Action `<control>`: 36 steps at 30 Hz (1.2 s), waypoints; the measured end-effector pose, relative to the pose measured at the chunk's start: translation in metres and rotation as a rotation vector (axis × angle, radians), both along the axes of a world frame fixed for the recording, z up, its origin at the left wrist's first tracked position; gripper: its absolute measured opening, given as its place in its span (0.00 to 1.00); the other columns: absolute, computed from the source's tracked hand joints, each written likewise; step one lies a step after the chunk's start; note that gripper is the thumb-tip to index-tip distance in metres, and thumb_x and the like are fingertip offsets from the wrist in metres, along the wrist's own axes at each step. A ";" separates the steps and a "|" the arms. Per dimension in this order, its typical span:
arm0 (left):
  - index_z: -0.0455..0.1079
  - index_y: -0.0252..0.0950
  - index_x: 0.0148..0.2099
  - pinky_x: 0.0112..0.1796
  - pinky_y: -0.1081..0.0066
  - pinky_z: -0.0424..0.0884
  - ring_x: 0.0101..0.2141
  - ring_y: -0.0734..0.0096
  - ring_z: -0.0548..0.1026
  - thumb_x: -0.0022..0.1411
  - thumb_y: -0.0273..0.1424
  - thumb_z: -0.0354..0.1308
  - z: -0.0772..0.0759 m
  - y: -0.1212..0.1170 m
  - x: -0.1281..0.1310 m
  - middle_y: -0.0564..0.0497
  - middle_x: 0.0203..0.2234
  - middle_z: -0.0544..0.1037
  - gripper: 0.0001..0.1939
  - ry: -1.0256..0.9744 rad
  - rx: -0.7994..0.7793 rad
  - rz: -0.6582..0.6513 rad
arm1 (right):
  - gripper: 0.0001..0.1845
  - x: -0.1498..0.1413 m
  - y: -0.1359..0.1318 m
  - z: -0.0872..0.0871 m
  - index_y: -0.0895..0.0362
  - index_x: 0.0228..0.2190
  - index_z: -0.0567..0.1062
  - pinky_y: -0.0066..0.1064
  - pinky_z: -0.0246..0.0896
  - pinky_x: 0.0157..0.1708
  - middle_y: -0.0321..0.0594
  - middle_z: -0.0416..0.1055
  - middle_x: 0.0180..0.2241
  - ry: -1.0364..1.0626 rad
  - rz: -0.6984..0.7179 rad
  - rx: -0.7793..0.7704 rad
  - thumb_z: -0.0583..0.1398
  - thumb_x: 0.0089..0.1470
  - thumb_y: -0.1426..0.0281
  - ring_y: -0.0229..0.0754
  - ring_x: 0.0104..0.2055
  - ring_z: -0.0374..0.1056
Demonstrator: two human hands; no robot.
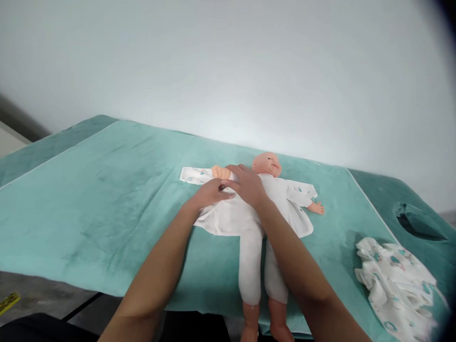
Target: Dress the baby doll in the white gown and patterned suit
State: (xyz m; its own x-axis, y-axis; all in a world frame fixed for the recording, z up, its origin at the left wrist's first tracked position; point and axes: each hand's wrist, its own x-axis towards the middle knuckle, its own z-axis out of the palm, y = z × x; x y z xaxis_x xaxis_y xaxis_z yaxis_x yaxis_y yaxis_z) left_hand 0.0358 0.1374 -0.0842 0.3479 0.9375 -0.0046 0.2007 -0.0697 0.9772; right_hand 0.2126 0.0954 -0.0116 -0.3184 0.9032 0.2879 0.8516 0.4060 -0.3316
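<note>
A baby doll (pixel 270 165) lies on its back on the teal-covered table (pixel 107 190), head toward the wall, legs hanging over the near edge. A white printed garment (pixel 228 218) lies spread open under its body. My right hand (pixel 247 184) grips the doll's near arm (pixel 220 172) at the wrist. My left hand (pixel 211 192) pinches the garment's cloth just below that arm, by the empty sleeve (pixel 194 175). The doll's other arm (pixel 316 207) sticks out of the far sleeve.
A crumpled white printed cloth (pixel 395 280) lies at the table's right near corner. A face hole (pixel 418 223) opens in the teal cover at the far right. A plain white wall stands behind the table. Dark floor shows below the near edge.
</note>
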 end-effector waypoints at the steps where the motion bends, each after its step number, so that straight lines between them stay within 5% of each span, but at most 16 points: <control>1: 0.74 0.39 0.25 0.32 0.68 0.62 0.31 0.62 0.71 0.38 0.29 0.73 -0.001 -0.001 0.005 0.51 0.21 0.73 0.11 0.057 0.046 0.015 | 0.22 -0.002 0.001 -0.002 0.50 0.53 0.70 0.38 0.59 0.47 0.42 0.73 0.48 -0.006 0.018 -0.003 0.50 0.67 0.52 0.48 0.49 0.68; 7: 0.71 0.39 0.30 0.35 0.68 0.66 0.33 0.64 0.72 0.45 0.29 0.65 0.010 0.008 -0.001 0.51 0.27 0.75 0.08 -0.032 0.099 0.142 | 0.20 -0.012 0.012 -0.019 0.52 0.50 0.70 0.40 0.58 0.51 0.43 0.74 0.49 -0.050 0.076 -0.066 0.51 0.68 0.54 0.49 0.52 0.68; 13: 0.67 0.35 0.30 0.27 0.72 0.65 0.23 0.74 0.69 0.46 0.39 0.70 0.031 0.015 -0.029 0.55 0.22 0.71 0.17 -0.580 -0.325 0.263 | 0.18 -0.017 0.011 -0.018 0.47 0.52 0.70 0.41 0.58 0.51 0.42 0.74 0.48 -0.103 0.014 -0.082 0.53 0.66 0.54 0.50 0.51 0.68; 15: 0.67 0.35 0.29 0.26 0.72 0.65 0.22 0.75 0.70 0.45 0.37 0.72 0.034 0.014 -0.037 0.55 0.21 0.72 0.17 -0.634 -0.349 0.261 | 0.19 -0.019 0.011 -0.018 0.46 0.53 0.70 0.42 0.59 0.50 0.42 0.74 0.48 -0.122 0.022 -0.098 0.52 0.67 0.54 0.50 0.51 0.68; 21: 0.68 0.36 0.31 0.24 0.74 0.63 0.22 0.76 0.69 0.51 0.41 0.71 0.027 0.004 -0.045 0.55 0.23 0.73 0.18 -0.548 -0.228 0.193 | 0.19 -0.025 0.012 -0.023 0.48 0.54 0.71 0.43 0.60 0.48 0.43 0.75 0.44 -0.249 -0.008 -0.105 0.51 0.67 0.56 0.51 0.49 0.69; 28: 0.67 0.38 0.37 0.28 0.74 0.65 0.26 0.74 0.72 0.57 0.45 0.66 0.027 -0.013 -0.015 0.55 0.27 0.75 0.17 -0.484 -0.165 0.047 | 0.20 -0.030 0.021 -0.038 0.54 0.46 0.76 0.43 0.58 0.50 0.46 0.75 0.46 -0.313 -0.043 -0.118 0.50 0.67 0.56 0.51 0.49 0.69; 33: 0.67 0.37 0.35 0.31 0.75 0.60 0.29 0.75 0.67 0.60 0.42 0.63 0.020 -0.018 0.005 0.56 0.26 0.70 0.15 -0.305 0.007 -0.022 | 0.15 -0.030 0.024 -0.044 0.55 0.45 0.75 0.40 0.57 0.51 0.46 0.76 0.46 -0.307 -0.067 -0.130 0.50 0.64 0.72 0.49 0.50 0.69; 36: 0.65 0.37 0.35 0.30 0.74 0.56 0.27 0.77 0.62 0.62 0.43 0.61 0.015 -0.018 0.011 0.58 0.23 0.65 0.15 -0.258 0.057 -0.018 | 0.15 -0.027 0.025 -0.048 0.55 0.43 0.76 0.40 0.60 0.50 0.46 0.77 0.44 -0.333 -0.067 -0.106 0.50 0.63 0.73 0.48 0.49 0.70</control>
